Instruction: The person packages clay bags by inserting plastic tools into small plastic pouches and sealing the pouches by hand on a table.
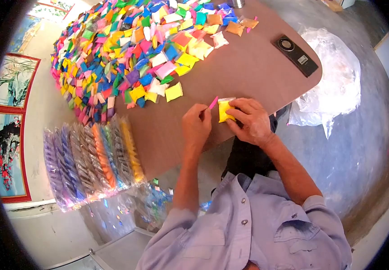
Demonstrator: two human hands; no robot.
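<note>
My left hand (196, 125) is closed in a pinch on a thin pink plastic stick (213, 103), whose tip points up and to the right. Just to its right, a small clear packet filled with something bright yellow (224, 110) is at the table's near edge. The fingers of my right hand (250, 119) are curled over the right side of this yellow packet and grip it. A narrow gap separates the stick from the packet. The lower end of the stick is hidden within my left fingers.
A large heap of colourful small packets (113, 58) covers the far left of the brown table (203, 85). Long plastic-wrapped bundles (86, 157) lie at the left edge. A black device with a round dial (297, 56) sits at right, near a clear plastic bag (332, 76) beyond the edge.
</note>
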